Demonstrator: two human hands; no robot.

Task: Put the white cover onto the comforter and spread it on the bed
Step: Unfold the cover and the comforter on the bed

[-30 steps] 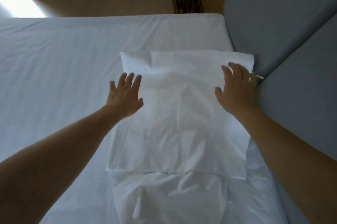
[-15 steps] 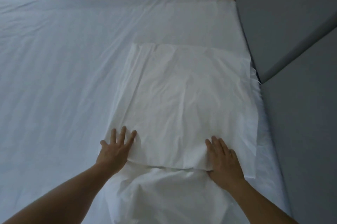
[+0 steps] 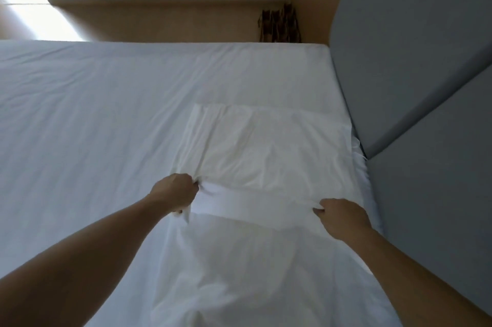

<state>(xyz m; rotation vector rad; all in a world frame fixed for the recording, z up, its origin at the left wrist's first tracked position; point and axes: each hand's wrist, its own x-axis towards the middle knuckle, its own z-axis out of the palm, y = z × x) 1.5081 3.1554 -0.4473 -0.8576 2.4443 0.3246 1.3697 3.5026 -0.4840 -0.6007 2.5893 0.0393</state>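
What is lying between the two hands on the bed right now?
In the head view, only the near edge of the white cover spans from the left hand to the right hand; each hand grips it.

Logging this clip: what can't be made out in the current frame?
Head view:
- Fingertips of left hand and right hand: buried in folds of the white cover.
- Cover's near end: cut off by the bottom edge.
- Dark object past the bed: too small and blurred.
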